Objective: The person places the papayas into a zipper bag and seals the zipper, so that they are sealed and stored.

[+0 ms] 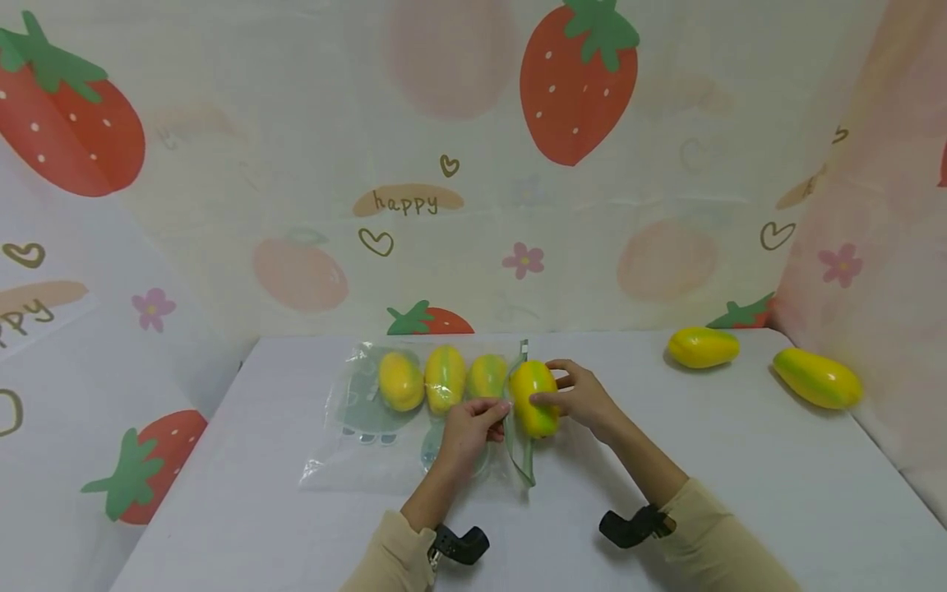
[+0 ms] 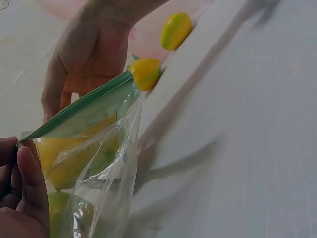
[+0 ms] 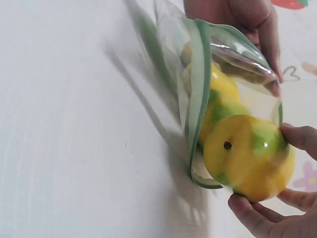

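A clear zip bag (image 1: 355, 469) with a green zip edge lies on the white table, its mouth towards the right. Inside it are 3 yellow-green papayas (image 1: 445, 378) in a row. My left hand (image 1: 468, 432) pinches the rim of the bag's mouth between thumb and fingers. With thumb and fingertips, my right hand (image 1: 587, 403) grips another papaya (image 1: 534, 399) right at the opening. In the right wrist view, the mouth gapes and the held papaya (image 3: 247, 158) has its end with a dark spot facing the camera.
Two more papayas lie at the table's right side, one papaya (image 1: 703, 348) near the back edge and another papaya (image 1: 817, 378) by the right edge. A strawberry-patterned cloth (image 1: 473, 255) hangs behind and at both sides. Each wrist wears a black camera mount (image 1: 460, 544).
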Demonstrator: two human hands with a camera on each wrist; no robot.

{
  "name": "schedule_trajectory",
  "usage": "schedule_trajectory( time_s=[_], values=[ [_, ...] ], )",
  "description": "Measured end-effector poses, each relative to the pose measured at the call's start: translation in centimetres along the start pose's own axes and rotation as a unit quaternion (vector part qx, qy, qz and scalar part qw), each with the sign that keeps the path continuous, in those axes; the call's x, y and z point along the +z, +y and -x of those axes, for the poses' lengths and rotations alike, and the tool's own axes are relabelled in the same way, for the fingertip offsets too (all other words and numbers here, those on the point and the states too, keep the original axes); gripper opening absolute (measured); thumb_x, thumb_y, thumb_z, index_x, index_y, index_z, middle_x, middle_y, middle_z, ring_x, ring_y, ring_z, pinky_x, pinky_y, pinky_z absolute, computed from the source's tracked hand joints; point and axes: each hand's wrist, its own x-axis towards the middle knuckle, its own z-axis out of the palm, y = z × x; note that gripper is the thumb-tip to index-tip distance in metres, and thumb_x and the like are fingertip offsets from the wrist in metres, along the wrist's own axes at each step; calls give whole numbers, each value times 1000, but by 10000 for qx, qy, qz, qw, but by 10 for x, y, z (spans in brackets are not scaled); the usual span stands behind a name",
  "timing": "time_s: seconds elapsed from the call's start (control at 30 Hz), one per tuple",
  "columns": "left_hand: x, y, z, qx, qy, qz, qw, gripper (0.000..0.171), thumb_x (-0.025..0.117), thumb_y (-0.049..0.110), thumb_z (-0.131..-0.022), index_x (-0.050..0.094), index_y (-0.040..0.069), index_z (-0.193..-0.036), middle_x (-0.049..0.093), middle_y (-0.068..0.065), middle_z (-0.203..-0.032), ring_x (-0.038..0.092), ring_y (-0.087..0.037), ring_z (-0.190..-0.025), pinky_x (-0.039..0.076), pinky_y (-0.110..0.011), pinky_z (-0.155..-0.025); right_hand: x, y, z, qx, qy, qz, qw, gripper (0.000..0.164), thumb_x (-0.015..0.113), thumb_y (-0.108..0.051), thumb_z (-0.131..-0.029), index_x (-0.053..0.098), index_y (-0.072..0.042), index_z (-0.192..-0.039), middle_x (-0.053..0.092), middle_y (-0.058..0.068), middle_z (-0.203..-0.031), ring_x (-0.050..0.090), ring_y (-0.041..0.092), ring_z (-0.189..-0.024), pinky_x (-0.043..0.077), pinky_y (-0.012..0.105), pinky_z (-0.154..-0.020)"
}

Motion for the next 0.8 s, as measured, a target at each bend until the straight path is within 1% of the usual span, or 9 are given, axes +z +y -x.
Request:
schedule_trajectory(
  time_s=[0.1, 0.27, 0.5, 0.67, 0.73, 0.8],
  values=[
    [-1, 1, 1, 8, -56, -27, 10000, 30, 66, 21, -93, 69, -5, -107, 59, 4, -73, 53, -9, -63, 52, -17, -60, 6, 0, -2, 37, 16, -6, 10000, 71, 77, -28, -82, 44, -10, -142, 51, 25, -131, 59, 31, -106, 58, 38, -87],
    [-1, 1, 1, 67, -102, -20, 9999, 29, 65, 20, -94, 68, -6, -107, 58, 5, -70, 52, -8, -62, 51, -17, -59, 12, -1, -5, -13, -31, 46, 10000, 70, 77, -27, -82, 45, -8, -141, 51, 26, -130, 60, 31, -103, 58, 37, -85],
    [-3, -1, -2, 81, -210, -60, 9997, 26, 64, 18, -94, 69, -6, -103, 58, 6, -69, 52, -8, -61, 51, -18, -59, 19, 3, -15, -17, -7, 24, 10000, 69, 78, -26, -82, 46, -8, -140, 54, 26, -128, 62, 28, -99, 59, 34, -81],
    [0, -1, -1, 153, -278, 32, 9995, 27, 65, 17, -94, 68, -9, -102, 58, 7, -68, 52, -7, -58, 50, -18, -57, 25, 3, -19, -138, 339, 181, 9992, 68, 79, -24, -80, 48, -5, -138, 57, 26, -124, 63, 30, -96, 59, 35, -80],
    [0, -2, -1, 167, -269, 29, 9995, 26, 65, 16, -93, 68, -9, -102, 58, 7, -68, 52, -7, -59, 50, -18, -57, 27, 2, -19, -104, 476, 270, 9984, 65, 79, -24, -80, 50, -3, -134, 58, 26, -123, 63, 31, -96, 59, 36, -80],
    [0, -2, 0, 180, -245, 28, 9995, 26, 65, 15, -93, 68, -9, -102, 59, 7, -69, 52, -6, -59, 50, -18, -57, 28, 2, -20, -66, 516, 257, 9983, 63, 79, -25, -80, 51, -1, -130, 59, 25, -122, 63, 31, -97, 58, 37, -81]
  ],
)
